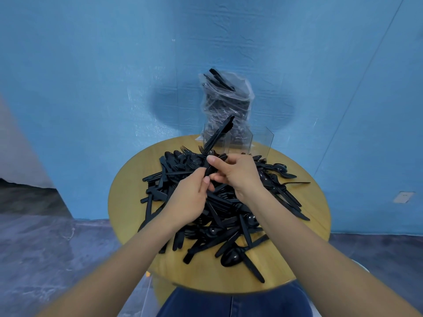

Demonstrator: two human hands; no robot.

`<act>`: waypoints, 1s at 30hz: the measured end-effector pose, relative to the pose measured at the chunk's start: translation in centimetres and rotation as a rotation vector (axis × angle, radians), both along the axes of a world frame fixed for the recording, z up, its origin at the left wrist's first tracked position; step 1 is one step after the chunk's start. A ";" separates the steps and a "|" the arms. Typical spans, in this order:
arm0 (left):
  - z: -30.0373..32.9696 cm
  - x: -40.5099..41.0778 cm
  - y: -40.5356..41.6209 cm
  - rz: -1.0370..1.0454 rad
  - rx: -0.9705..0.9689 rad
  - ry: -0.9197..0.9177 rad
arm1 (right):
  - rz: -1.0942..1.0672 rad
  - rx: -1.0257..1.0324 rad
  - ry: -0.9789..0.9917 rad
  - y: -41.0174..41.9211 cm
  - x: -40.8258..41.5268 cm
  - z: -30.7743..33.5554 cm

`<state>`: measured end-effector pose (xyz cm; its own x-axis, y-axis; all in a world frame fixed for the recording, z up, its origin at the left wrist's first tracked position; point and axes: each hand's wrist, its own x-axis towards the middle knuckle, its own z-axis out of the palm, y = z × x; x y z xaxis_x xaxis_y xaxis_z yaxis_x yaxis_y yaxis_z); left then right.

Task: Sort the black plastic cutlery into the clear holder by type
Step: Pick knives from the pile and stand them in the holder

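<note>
1. The right hand pinched a bundle of black knives, apparently gathering one type for a single drop.
2. The left hand pinched the bundle's lower end, steadying it.
3. The clear holder stood just beyond the fingertips.
4. Below the fingers lay the cutlery pile; a plastic bag crowded behind the holder.

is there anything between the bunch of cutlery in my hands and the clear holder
Nothing visible. Both hands, left and right, grip the bunch of cutlery, whose top already rises in front of the clear holder. Only loose pile lies below that path.
</note>
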<state>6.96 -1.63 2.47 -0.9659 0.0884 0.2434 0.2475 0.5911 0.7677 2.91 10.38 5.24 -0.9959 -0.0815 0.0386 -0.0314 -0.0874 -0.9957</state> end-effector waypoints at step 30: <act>-4.0 4.3 -0.1 0.205 0.086 -0.050 | -0.293 0.894 0.247 10.1 4.8 -7.3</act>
<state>11.21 -1.74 -1.54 -0.9726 -0.1300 0.1926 0.0891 0.5568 0.8258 7.73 20.44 -2.10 -0.9537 0.0676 0.2931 -0.1483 0.7422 -0.6536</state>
